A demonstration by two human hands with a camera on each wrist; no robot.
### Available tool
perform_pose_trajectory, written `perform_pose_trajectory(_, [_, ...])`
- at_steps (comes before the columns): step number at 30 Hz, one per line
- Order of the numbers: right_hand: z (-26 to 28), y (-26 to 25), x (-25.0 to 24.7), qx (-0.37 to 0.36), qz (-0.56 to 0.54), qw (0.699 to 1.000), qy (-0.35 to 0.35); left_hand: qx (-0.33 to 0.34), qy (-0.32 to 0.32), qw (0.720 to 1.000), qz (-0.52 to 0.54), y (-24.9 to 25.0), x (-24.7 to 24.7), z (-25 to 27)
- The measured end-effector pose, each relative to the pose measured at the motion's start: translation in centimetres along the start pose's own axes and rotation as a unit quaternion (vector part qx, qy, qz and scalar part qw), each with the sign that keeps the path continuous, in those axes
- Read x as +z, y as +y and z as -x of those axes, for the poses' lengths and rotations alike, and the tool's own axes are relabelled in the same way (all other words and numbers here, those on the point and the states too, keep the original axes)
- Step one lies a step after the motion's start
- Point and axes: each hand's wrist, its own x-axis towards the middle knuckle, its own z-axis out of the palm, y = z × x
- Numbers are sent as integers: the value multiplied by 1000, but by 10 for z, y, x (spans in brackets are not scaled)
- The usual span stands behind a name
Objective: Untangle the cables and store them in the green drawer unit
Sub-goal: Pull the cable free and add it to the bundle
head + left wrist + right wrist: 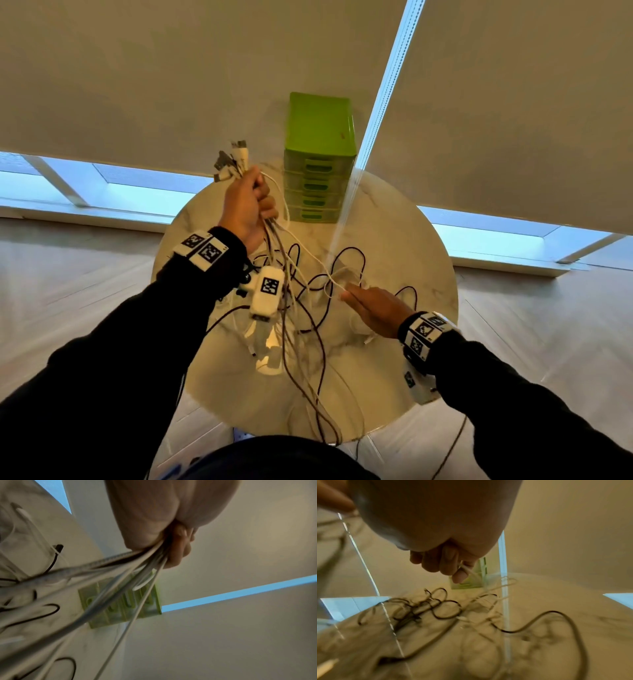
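Note:
My left hand [245, 205] is raised above the round marble table [421, 246] and grips a bundle of cables [274, 240] in its fist. Their plugs [234, 159] stick out above the fist. In the left wrist view, white and dark strands [120, 569] fan out below the curled fingers [178, 547]. The loose ends lie tangled on the table as black and white loops [318, 294]. My right hand [371, 308] is low over the tangle and pinches a white cable [470, 573] between thumb and fingers [448, 561]. The green drawer unit [320, 144] stands at the table's far edge, all drawers closed.
Beige roller blinds hang right behind the drawer unit, with a bright gap and a bead chain [383, 102] running down past its right side. Some cables droop over the table's near edge [322, 421]. Pale floor [531, 325] surrounds the table.

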Motion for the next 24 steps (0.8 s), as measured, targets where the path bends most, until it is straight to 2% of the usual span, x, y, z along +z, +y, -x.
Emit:
perform_pose_trajectory(2, [10, 26, -1, 34, 15, 999, 0, 20, -3, 1000, -7, 11, -6, -2])
perform_pose_trajectory(7, [-6, 53, -24, 98, -57, 980, 161, 54, -37, 988, -143, -5, -9, 2])
perform_pose_trajectory(9, [-20, 32, -39, 87, -75, 975, 192, 43, -66, 971, -226, -22, -3, 10])
perform_pose_trajectory(12, [-36, -19, -56, 24, -85, 975, 203, 5, -80, 934, -348, -45, 11, 23])
perform_pose_trajectory(15, [-44, -63, -59, -37, -79, 977, 197, -5, -95, 907, -411, -60, 17, 24])
perform_pose_trajectory(16, [-45, -71, -56, -51, -78, 979, 182, -5, -90, 910, -405, -61, 17, 22])
perform_pose_trajectory(20, [-42, -75, -42, -94, -94, 985, 112, -7, -58, 961, -270, -48, 21, 16])
perform_pose_trajectory(24, [-33, -54, -34, -83, -119, 985, 95, 26, -53, 975, -213, -41, 19, 12])
